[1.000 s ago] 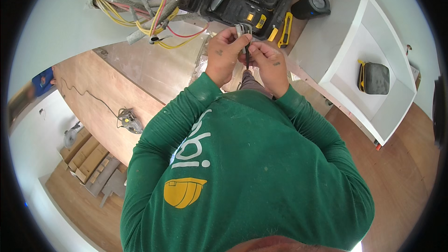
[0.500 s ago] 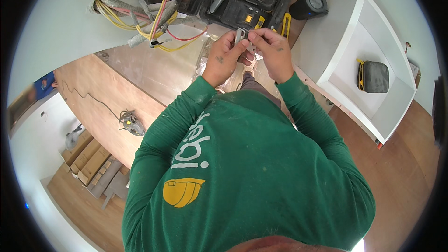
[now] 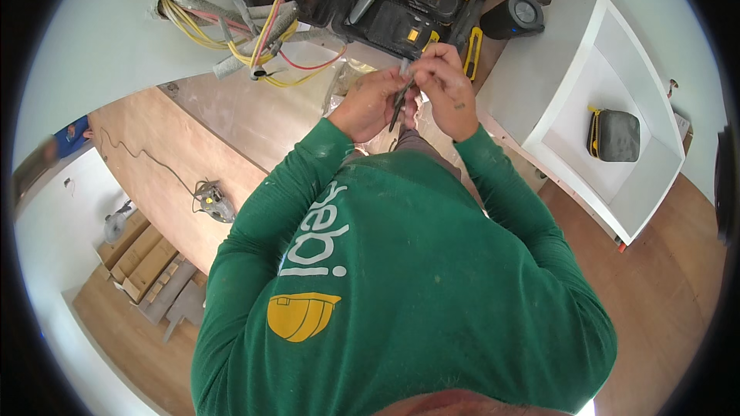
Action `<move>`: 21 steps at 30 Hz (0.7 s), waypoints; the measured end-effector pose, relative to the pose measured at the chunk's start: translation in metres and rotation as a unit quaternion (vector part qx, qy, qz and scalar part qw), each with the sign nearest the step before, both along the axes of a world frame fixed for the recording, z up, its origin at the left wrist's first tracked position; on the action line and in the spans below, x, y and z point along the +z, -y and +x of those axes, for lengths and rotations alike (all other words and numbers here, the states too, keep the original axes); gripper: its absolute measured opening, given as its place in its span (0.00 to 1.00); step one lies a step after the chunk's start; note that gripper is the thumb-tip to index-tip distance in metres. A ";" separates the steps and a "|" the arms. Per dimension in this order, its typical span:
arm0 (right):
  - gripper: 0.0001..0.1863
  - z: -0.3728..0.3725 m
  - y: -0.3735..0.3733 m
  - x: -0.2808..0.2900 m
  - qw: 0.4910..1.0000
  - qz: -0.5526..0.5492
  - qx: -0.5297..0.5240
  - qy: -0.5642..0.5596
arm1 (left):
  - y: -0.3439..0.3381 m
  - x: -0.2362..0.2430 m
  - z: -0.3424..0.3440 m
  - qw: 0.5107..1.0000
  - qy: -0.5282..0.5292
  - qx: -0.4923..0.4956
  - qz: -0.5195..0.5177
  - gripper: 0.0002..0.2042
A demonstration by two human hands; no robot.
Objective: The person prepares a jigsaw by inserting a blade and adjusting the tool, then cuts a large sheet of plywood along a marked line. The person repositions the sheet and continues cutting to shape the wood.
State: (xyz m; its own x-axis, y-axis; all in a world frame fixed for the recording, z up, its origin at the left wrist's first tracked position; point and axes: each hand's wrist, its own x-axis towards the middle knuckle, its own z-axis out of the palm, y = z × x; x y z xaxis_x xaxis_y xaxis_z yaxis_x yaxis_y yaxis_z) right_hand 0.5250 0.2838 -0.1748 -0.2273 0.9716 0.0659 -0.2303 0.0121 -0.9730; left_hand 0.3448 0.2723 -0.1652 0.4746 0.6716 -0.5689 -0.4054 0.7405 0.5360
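Note:
My left hand (image 3: 368, 102) and my right hand (image 3: 447, 91) are close together in front of my body, below the open tool case. A dark, slender rod-like piece (image 3: 398, 105) slants down out of the closed fingers of my left hand; its exact kind is hard to make out. My right thumb and fingers are bent together at its upper end, by a small grey piece (image 3: 405, 67). What the right fingertips pinch is mostly hidden behind them.
The black tool case (image 3: 343, 0) holds batteries and hand tools. A yellow utility knife (image 3: 472, 54) and black cylindrical speaker (image 3: 512, 17) lie beside it. Wires (image 3: 262, 46) stick out of the left wall. A white cabinet (image 3: 532, 100) holds a dark pouch (image 3: 617, 135). A corded power tool (image 3: 213, 202) rests on a wooden board.
The hands have shifted their hold: the grey metal piece that stuck up between the fingertips now mostly hides behind them, and a dark slender piece points downward. The right hand's fingers have risen slightly.

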 end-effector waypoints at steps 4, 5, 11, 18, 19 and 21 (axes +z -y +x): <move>0.04 0.009 0.007 0.029 0.964 0.198 0.131 0.119 | -0.001 -0.004 -0.004 0.994 -0.081 -0.064 0.041 0.12; 0.06 0.010 0.012 0.034 0.960 0.206 0.130 0.140 | -0.004 -0.010 -0.003 0.970 -0.222 -0.058 0.083 0.11; 0.12 0.014 0.023 0.004 0.966 -0.256 0.009 -0.040 | -0.073 -0.056 0.003 0.613 -0.617 -0.088 0.486 0.08; 0.12 0.040 0.046 -0.029 0.941 -0.334 -0.036 -0.035 | -0.105 -0.068 0.007 0.491 -0.697 -0.149 0.502 0.15; 0.12 0.039 0.048 -0.031 0.939 -0.338 -0.041 -0.044 | -0.104 -0.066 0.009 0.495 -0.696 -0.145 0.500 0.16; 0.12 0.036 0.051 -0.036 0.937 -0.343 -0.049 -0.048 | -0.098 -0.063 0.011 0.494 -0.690 -0.099 0.519 0.19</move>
State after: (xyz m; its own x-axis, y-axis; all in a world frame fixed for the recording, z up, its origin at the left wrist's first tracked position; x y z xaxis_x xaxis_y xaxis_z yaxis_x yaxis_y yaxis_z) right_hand 0.5613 0.2327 -0.2110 -0.1590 0.8091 -0.5657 -0.3469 -0.5822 -0.7353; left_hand 0.3555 0.3708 -0.2281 0.2301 0.9599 0.1603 0.9024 -0.2721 0.3341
